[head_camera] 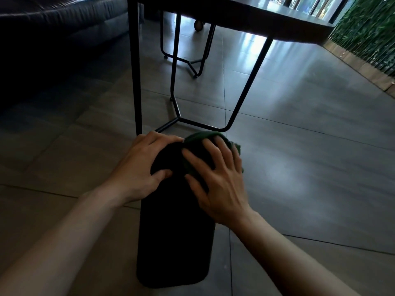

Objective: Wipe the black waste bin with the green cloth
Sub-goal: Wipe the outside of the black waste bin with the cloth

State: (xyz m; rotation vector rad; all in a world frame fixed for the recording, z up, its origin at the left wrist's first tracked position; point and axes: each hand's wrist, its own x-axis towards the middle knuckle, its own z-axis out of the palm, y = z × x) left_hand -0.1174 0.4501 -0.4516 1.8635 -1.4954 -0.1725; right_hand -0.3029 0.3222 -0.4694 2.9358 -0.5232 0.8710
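1. The bin (175, 242) lies on its side on the tiled floor (299, 167), long axis running from 6 o'clock up toward 12, with its far end under both hands.
2. The left hand (141, 165) is cupped over the bin's far end at about 10 o'clock, fingers curled round the curve and thumb pressed on top; it steadies the bin and grips nothing else.
3. The right hand (218, 182) lies flat with fingers spread wide, pressing the cloth (203, 137) against the bin's far end at about 1 o'clock. It pins the cloth under the palm rather than closing on it.
4. The cloth bulges out past the fingertips and hangs a little off the right side of the bin.
5. I'd say the wiping is under way at the far end. The bin is so dark that I cannot tell which parts are already clean.
6. By my reckoning the long side toward 6 o'clock, the underside on the floor and the near end all remain.
7. The table (256, 22) stands over the floor beyond, and its nearest leg (136, 82) comes down just past the left fingers at 11 o'clock, so a forward stroke has little room.
8. Open floor spreads to 3 o'clock; the sofa (53, 28) sits well apart at 10 o'clock.
9. Rolling the bin rightward looks the freest move.
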